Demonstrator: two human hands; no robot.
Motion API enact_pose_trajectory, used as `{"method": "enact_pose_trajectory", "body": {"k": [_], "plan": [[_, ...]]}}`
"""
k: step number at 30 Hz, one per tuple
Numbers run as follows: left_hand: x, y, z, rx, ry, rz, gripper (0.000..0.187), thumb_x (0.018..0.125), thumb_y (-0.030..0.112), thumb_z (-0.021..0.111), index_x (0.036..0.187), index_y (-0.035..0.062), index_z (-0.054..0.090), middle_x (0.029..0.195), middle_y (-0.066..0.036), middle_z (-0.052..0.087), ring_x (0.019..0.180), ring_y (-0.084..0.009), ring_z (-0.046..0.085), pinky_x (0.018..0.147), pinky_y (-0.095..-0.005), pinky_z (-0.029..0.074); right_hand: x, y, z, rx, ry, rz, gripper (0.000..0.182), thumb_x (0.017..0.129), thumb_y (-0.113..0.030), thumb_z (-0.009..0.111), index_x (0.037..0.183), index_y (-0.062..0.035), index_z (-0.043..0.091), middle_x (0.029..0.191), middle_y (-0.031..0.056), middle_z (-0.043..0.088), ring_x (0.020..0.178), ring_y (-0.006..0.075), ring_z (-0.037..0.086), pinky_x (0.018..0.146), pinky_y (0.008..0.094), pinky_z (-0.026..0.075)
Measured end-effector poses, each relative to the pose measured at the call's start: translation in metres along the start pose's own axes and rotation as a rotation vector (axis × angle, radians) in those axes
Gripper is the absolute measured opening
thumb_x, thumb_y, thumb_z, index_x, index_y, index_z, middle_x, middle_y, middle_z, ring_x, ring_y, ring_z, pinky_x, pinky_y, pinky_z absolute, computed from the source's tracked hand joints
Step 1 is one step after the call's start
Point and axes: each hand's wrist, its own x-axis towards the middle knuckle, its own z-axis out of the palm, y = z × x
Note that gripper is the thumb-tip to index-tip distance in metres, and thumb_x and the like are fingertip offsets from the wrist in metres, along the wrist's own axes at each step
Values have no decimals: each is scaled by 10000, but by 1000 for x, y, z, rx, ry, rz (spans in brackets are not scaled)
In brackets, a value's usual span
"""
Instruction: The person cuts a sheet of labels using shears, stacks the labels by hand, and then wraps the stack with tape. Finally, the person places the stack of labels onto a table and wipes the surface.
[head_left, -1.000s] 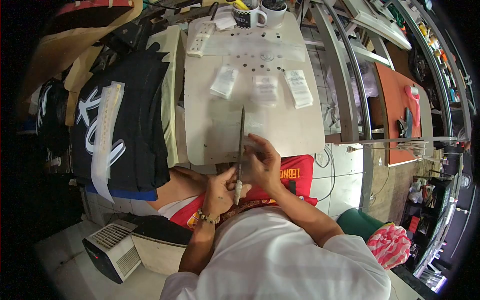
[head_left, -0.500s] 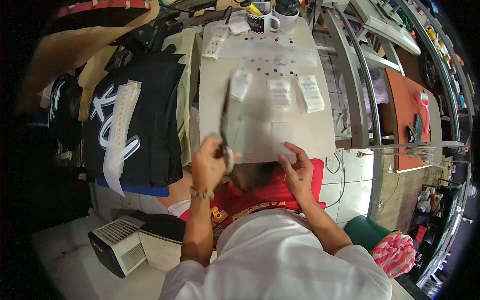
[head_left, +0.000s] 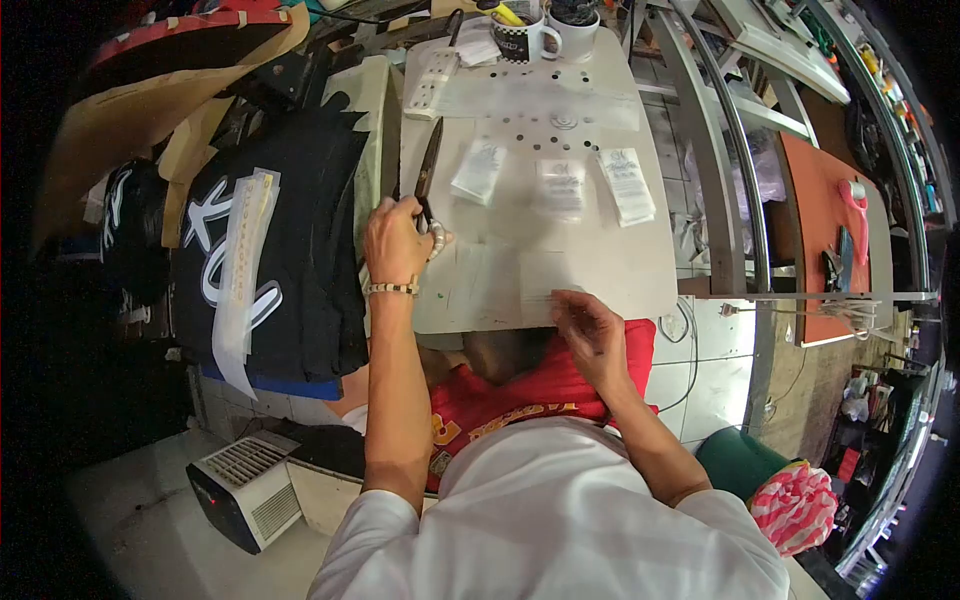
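Note:
At the left edge of the table, my left hand [head_left: 398, 243] is closed around the handles of a pair of scissors [head_left: 428, 165]. The blades point away from me along the tabletop. My right hand [head_left: 592, 340] is at the front edge, fingers bent and slightly blurred. Its fingertips pinch the near edge of a small clear sheet [head_left: 543, 272]. Beyond the hands lie three stacks of printed white labels: a left stack [head_left: 479, 172], a middle stack [head_left: 560, 188] and a right stack [head_left: 626, 186].
Dark dots and a clear strip [head_left: 540, 102] lie across the far tabletop [head_left: 610, 270]. Behind them are a power strip [head_left: 433, 83], a checkered mug [head_left: 515, 42] and a white mug [head_left: 573, 40]. Folded black garments [head_left: 320, 230] are stacked at left. A metal frame [head_left: 700, 150] stands at right.
My left hand has moved forward and left with the scissors, bringing them to the table's left edge. My right hand and the clear sheet have shifted slightly left and toward me.

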Motion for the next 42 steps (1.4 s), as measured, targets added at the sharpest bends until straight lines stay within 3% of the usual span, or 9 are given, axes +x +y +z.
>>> {"method": "enact_pose_trajectory", "body": {"k": [4, 9, 12, 16, 18, 21, 26, 34, 42], "plan": [[6, -1, 1, -108, -196, -147, 646, 531, 219, 956, 1028, -5, 610, 738, -116, 602, 669, -249, 620, 601, -391, 498, 11, -15, 13, -70, -103, 89, 238, 868, -30, 723, 1095, 19, 674, 905, 94, 679, 794, 139, 653, 732, 276, 532], [-10, 2, -11, -192, -171, -28, 459, 659, 158, 875, 1026, -13, 659, 800, -148, 636, 686, -247, 638, 636, -361, 515, 23, -6, 34, -324, -90, -139, 249, 808, -49, 748, 1042, -3, 678, 911, 183, 686, 804, 325, 701, 697, 382, 567], [-41, 21, -25, -300, -41, -97, 364, 723, 175, 837, 1000, -11, 690, 810, -147, 653, 699, -254, 645, 657, -374, 518, 25, -8, 37, -389, -52, -176, 218, 808, -67, 753, 1003, -5, 680, 893, 190, 684, 771, 353, 691, 689, 392, 562], [-102, 50, -21, -238, -237, -256, 471, 758, 269, 825, 1076, -38, 664, 912, -161, 640, 851, -303, 635, 773, -417, 507, 30, -10, 37, -446, -69, -166, 186, 809, -61, 750, 973, -8, 681, 897, 194, 689, 743, 359, 691, 668, 408, 558], [-126, 54, 0, -74, 17, -57, 588, 796, 355, 790, 1186, -45, 607, 1091, -185, 572, 1037, -360, 562, 886, -455, 459, 32, -14, 37, -548, -84, -174, 166, 798, -53, 750, 943, -7, 682, 874, 173, 670, 731, 340, 668, 670, 398, 547], [-135, 66, 6, -65, 27, -103, 700, 771, 365, 805, 1279, -40, 543, 1204, -199, 486, 1133, -396, 483, 943, -485, 417, 47, -19, 41, -554, -5, -302, 216, 774, -55, 759, 968, 6, 688, 875, 150, 634, 768, 327, 630, 712, 387, 532], [-127, 71, 8, -132, 50, -51, 704, 684, 261, 846, 1263, 6, 537, 1158, -172, 502, 1074, -389, 503, 905, -495, 431, 76, -21, 38, -732, -220, -446, 610, 729, -123, 801, 1281, -30, 558, 1193, 204, 497, 1071, 401, 498, 913, 461, 440], [-127, 67, 21, -266, 7, -116, 722, 686, 54, 765, 1326, -35, 443, 1195, -236, 503, 1101, -441, 509, 937, -497, 433, 81, -14, 46, -758, -291, -522, 519, 680, -80, 800, 1153, -44, 589, 1130, 159, 552, 1035, 392, 525, 859, 466, 446], [-122, 66, 21, -202, -46, -108, 655, 662, 86, 800, 1236, -16, 502, 1126, -236, 500, 1076, -408, 519, 959, -502, 419, 84, -14, 47, -693, -342, -361, 422, 646, -14, 789, 1021, -16, 595, 1028, 192, 579, 934, 410, 552, 797, 484, 462]]}}
